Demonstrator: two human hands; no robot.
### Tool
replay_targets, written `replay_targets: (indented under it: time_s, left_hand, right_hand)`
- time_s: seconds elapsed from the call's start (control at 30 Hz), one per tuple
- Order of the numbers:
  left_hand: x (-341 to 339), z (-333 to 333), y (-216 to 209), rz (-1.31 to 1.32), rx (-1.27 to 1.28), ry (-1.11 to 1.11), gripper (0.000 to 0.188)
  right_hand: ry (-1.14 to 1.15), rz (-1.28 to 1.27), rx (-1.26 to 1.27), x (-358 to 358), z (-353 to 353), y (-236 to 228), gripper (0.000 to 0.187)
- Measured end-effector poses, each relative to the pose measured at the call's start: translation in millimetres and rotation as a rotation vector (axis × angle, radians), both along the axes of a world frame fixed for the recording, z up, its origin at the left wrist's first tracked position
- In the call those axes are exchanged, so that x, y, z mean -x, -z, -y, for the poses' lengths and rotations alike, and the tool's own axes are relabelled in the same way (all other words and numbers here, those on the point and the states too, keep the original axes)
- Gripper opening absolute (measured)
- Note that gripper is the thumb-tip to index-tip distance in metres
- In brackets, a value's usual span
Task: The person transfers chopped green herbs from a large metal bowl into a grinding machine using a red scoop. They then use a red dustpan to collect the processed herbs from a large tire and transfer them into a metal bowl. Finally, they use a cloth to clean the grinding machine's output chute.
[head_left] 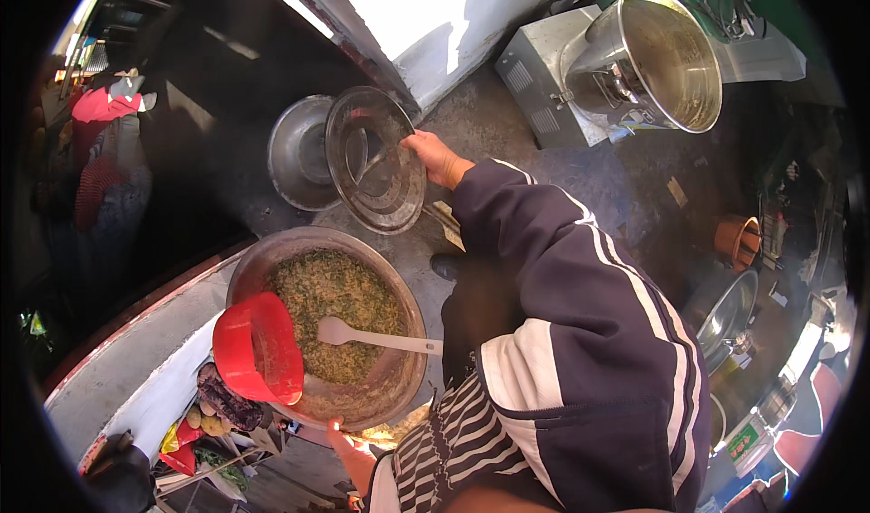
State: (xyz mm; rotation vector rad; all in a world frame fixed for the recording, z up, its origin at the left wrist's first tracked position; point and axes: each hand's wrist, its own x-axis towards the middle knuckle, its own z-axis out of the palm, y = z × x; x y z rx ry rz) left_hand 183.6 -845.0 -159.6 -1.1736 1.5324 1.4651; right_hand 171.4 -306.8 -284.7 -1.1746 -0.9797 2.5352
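Observation:
My right hand (437, 158) grips the edge of a round metal lid (385, 207) and holds it tilted up on its side. Below it, a wide metal basin (415, 318) contains a chopped yellow-green mixture (313, 275). At the basin's near rim my left hand (352, 451) has its thumb over the edge; its other fingers are mostly hidden. A pale long-handled spoon (381, 339) lies across the mixture, its handle over the right rim. Against the basin's left side leans a red plastic bowl (256, 345), partly over the mixture.
Behind the lid sits a shiny metal bowl (292, 155). A large steel drum (603, 82) on a grey machine (530, 91) stands at the upper right by a white wall (426, 24). An orange-brown bucket (739, 239) stands right. A person in red (104, 105) is far left.

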Motion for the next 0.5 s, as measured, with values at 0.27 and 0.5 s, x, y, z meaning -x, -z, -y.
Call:
replay_targets:
  time_s: [0.27, 0.5]
  left_hand:
    - [-49.5, -13.2, 85.5, -0.187, 0.094, -0.156, 0.029]
    - [-45.8, -40.4, 118.5, -0.206, 0.216, -0.082, 0.035]
  right_hand:
    - [0.135, 0.056, 0.079, 128.8, 15.6, 151.5, 0.031]
    - [-0.052, 0.176, -0.093, 137.6, 18.2, 215.8, 0.045]
